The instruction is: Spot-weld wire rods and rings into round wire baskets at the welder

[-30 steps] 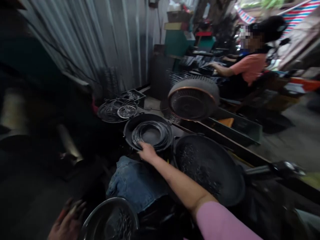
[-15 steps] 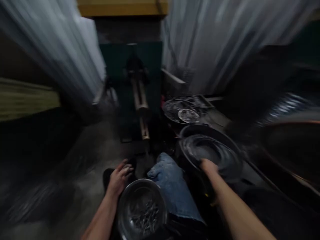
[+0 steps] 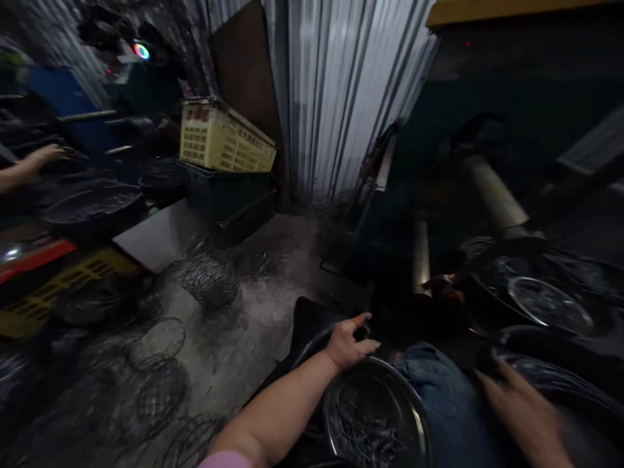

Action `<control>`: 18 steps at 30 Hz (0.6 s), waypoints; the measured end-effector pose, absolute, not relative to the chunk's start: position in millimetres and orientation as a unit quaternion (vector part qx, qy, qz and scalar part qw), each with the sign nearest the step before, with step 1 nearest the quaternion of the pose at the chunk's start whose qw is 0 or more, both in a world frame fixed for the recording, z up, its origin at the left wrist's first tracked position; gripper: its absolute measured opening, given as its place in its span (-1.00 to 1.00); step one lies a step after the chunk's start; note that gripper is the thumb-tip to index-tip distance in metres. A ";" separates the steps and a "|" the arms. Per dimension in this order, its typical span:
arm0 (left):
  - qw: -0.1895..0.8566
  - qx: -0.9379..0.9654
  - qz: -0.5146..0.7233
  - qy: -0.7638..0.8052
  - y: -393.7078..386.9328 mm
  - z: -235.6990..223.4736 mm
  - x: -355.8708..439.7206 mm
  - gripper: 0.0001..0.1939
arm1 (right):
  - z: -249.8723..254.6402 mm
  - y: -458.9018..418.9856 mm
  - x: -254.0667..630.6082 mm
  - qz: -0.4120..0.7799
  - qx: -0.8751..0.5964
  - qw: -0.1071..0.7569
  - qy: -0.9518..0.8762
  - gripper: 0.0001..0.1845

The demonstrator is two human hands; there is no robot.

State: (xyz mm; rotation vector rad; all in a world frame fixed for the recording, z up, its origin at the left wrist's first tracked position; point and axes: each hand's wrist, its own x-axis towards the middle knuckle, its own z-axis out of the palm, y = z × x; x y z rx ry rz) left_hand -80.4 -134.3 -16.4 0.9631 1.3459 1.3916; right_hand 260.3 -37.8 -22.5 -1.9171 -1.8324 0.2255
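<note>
My left hand (image 3: 351, 343) hangs over the far rim of a shiny metal bowl (image 3: 419, 416), thumb and forefinger apart, with nothing visible between them. Several thin metal pieces (image 3: 368, 432) lie loose in the bowl, which rests by a leg in blue denim (image 3: 439, 396). To the right, my right hand (image 3: 529, 409) is smeared by motion beside a dark round tub (image 3: 524, 335) with coiled, wire-like pieces in it. Something dark shows at its fingertips, and I cannot make out whether it is held.
A dark machine with a pale cylindrical bar (image 3: 497, 192) stands ahead on the right. Wire baskets (image 3: 160, 396) and a mesh bundle (image 3: 207, 276) lie on the left floor. A yellow crate (image 3: 227, 140) sits on a dark bin. Another person's arm (image 3: 29, 168) reaches in at far left.
The view has swung left, bringing the crates and wire baskets into sight. My right hand has drawn back towards me from the tub. My left hand remains by the bowl.
</note>
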 end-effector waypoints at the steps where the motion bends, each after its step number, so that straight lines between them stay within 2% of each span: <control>1: 0.476 0.403 0.564 0.541 -131.4 -17.9 -79.9 -0.69 | -18.5 -39.7 240.9 0.103 -0.694 0.231 -0.674 -0.57; 3: 0.482 0.429 0.550 0.531 -124.9 -19.8 -77.6 -0.60 | -9.0 -42.4 204.9 0.115 -0.673 0.247 -0.687 -0.49; 6: 0.458 0.462 0.525 0.549 -116.5 -20.9 -75.7 -0.43 | 4.7 -45.4 168.0 0.121 -0.639 0.243 -0.719 -0.51; 10: 0.440 0.465 0.520 0.566 -107.5 -22.3 -79.1 -0.38 | 16.0 -64.2 149.4 0.120 -0.642 0.197 -0.731 -0.58; 12: 0.446 0.458 0.516 0.569 -103.5 -22.7 -80.6 -0.35 | 18.1 -82.0 145.9 0.157 -0.617 0.184 -0.749 -0.61; 17: 0.454 0.437 0.501 0.593 -96.0 -18.4 -76.4 -0.28 | 24.7 -112.3 135.0 0.282 -0.522 0.078 -0.801 -0.41; 18: 0.445 0.433 0.502 0.602 -94.4 -16.6 -74.0 -0.27 | 27.6 -110.9 133.8 0.287 -0.536 0.056 -0.792 -0.44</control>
